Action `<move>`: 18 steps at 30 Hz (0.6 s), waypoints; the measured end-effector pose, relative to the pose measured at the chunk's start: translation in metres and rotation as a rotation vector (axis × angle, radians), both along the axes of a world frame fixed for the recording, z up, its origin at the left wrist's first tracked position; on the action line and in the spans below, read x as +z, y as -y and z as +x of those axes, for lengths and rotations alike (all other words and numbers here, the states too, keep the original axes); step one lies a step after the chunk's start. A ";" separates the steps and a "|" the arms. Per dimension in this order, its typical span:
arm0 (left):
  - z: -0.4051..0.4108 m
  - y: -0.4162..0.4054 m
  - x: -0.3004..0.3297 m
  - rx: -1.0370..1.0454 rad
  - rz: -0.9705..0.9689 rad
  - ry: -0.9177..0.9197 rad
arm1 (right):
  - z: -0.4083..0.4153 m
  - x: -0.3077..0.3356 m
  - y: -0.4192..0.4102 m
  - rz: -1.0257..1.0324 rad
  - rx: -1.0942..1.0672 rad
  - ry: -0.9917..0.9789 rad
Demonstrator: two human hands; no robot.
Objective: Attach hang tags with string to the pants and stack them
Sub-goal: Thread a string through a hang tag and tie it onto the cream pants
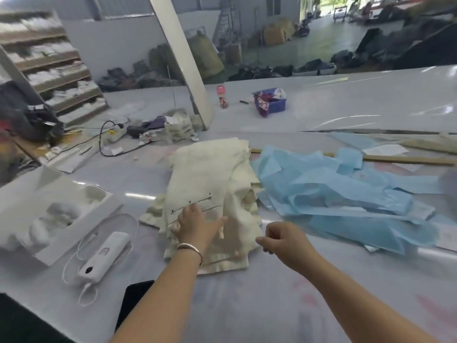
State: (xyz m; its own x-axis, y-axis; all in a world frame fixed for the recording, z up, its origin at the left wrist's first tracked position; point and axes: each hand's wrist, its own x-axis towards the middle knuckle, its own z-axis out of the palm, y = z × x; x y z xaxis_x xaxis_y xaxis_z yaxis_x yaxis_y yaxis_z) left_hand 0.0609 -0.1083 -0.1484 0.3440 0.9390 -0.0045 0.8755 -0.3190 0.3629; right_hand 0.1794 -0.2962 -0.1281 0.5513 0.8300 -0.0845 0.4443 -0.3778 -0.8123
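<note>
Pants (pixel 210 194), cream and folded in a stack, lie mid-table. Left hand (pixel 195 226) rests flat on them, fingers spread; right hand (pixel 284 240) hovers just right of the pants, fingers curled, pinching something too small to tell. Blue sheets (pixel 346 194) lie right of the pants.

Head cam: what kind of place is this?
Likely a garment factory finishing floor: cream pants stacked on a long white work table, shelving of folded white goods, dark clothing piles on the floor behind.
</note>
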 end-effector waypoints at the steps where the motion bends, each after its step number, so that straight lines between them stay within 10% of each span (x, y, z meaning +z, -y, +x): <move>1: 0.009 -0.007 -0.003 -0.037 -0.018 -0.077 | -0.002 -0.004 -0.006 -0.008 -0.006 -0.005; 6: 0.045 -0.025 -0.014 -0.096 0.127 -0.367 | -0.006 -0.026 -0.018 -0.109 -0.059 -0.065; 13: 0.031 -0.071 0.058 -0.274 0.064 -0.197 | 0.011 -0.019 -0.048 -0.024 -0.152 -0.296; 18: -0.009 -0.023 0.086 -0.498 0.025 -0.044 | 0.026 -0.007 -0.108 0.233 -0.206 -1.034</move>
